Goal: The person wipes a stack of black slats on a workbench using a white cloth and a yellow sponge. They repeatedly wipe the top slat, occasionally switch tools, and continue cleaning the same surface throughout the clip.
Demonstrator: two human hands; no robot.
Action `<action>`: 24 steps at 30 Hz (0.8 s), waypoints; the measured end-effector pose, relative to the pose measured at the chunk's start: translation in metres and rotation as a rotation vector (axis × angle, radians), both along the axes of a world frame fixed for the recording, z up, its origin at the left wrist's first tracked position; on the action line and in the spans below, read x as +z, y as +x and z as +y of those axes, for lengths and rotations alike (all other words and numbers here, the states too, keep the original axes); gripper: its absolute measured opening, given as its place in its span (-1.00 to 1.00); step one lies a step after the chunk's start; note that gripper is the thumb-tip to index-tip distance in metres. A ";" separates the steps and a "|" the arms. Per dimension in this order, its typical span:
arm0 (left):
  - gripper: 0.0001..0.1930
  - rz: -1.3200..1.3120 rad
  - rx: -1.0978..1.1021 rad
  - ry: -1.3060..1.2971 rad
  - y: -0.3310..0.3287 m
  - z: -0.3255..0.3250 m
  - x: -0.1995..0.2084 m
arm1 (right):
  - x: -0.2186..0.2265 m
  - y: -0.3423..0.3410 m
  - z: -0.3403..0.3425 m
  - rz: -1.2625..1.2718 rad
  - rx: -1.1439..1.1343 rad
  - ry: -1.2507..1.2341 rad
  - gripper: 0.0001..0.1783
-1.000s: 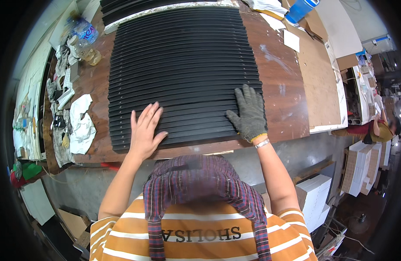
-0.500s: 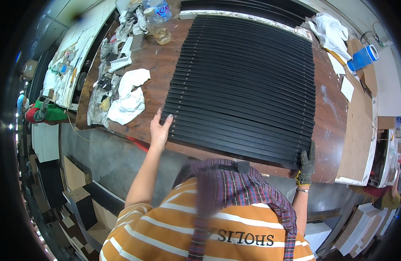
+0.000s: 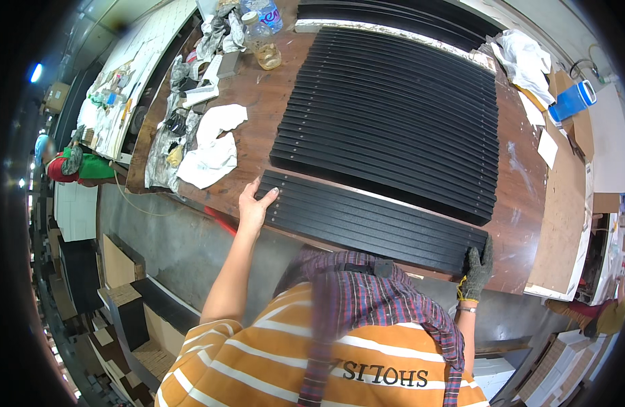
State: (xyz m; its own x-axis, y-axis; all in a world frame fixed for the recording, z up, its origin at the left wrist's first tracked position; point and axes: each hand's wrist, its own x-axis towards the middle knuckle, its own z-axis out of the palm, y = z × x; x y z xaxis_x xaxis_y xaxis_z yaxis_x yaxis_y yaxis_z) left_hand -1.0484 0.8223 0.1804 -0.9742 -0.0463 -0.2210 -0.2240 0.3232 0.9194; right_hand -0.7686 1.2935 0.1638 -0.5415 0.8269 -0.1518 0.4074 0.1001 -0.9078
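Observation:
Several black slats [image 3: 373, 220] lie side by side as a narrow group along the table's near edge. My bare left hand [image 3: 253, 205] grips their left end, thumb over the top face. At the right end, my right hand [image 3: 477, 271], in a dark grey knitted glove, clasps the group's corner. Beyond a gap lies a wide row of similar black slats [image 3: 394, 115], packed tightly together, with small holes or dots near their ends. The undersides of the slats and some of my fingertips are hidden.
A pale, worn bar [image 3: 394, 37] borders the row's far side, with more black pieces [image 3: 401, 17] behind. White cloths [image 3: 211, 159], a plastic bottle [image 3: 257, 27] and a jar [image 3: 267, 56] stand or lie left on the brown table [image 3: 258, 102]. A blue jug [image 3: 572, 100] sits right.
The near group of slats has come away from the wide row toward me, opening a gap. Both hands stay at its ends.

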 end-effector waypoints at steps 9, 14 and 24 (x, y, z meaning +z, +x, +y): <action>-0.31 0.088 -0.122 -0.383 -0.026 -0.006 -0.003 | 0.002 -0.026 -0.003 -0.222 0.019 0.374 -0.43; -0.12 0.242 -0.248 -0.829 -0.035 0.008 0.021 | 0.012 -0.027 0.004 -0.256 0.054 0.468 -0.11; -0.09 0.527 -0.584 -0.957 -0.144 0.147 0.033 | 0.031 -0.173 0.067 -0.401 0.401 0.912 -0.08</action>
